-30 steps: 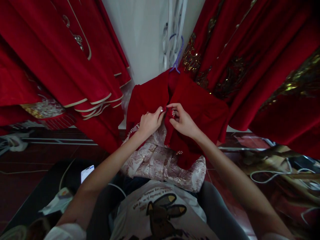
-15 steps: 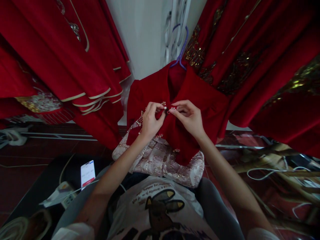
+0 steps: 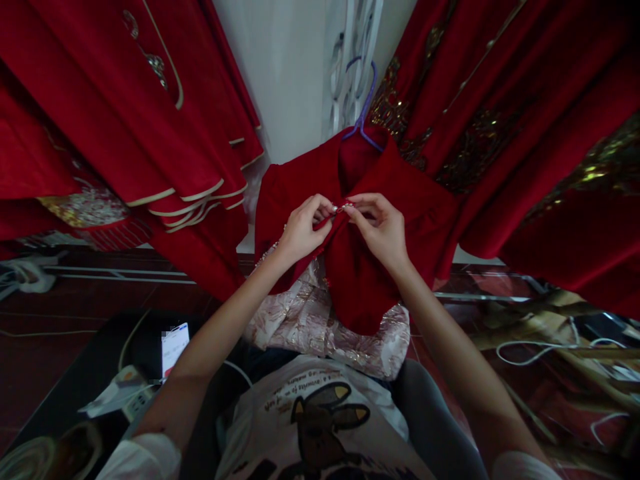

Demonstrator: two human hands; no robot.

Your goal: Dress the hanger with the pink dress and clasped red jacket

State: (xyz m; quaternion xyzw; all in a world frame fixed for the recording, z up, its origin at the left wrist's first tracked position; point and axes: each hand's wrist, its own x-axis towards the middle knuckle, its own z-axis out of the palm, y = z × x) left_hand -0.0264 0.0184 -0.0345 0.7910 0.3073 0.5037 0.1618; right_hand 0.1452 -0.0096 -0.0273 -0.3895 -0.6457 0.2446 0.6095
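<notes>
A red jacket (image 3: 293,177) hangs in front of me on a purple hanger (image 3: 367,110), its front panels draped towards my lap. At its upper front edges, my left hand (image 3: 306,230) pinches a small pearl-like button (image 3: 335,209). Opposite it, my right hand (image 3: 381,230) closes thumb and forefinger on a small beaded loop (image 3: 346,206). Button and loop meet between my fingertips; whether they are joined I cannot tell. Below the jacket, a pale pink, shiny patterned cloth (image 3: 320,327) lies across my lap.
Red garments with pale trim (image 3: 200,133) hang at left, and gold-sequined red garments (image 3: 500,147) at right. A lit phone (image 3: 174,347) and a power strip (image 3: 137,400) lie at lower left. White metal rack parts (image 3: 363,40) rise behind the hanger.
My hands have come together, bringing the button and the loop to each other. The jacket's left-side panel has been drawn inward, and its lower front hangs differently over the patterned cloth.
</notes>
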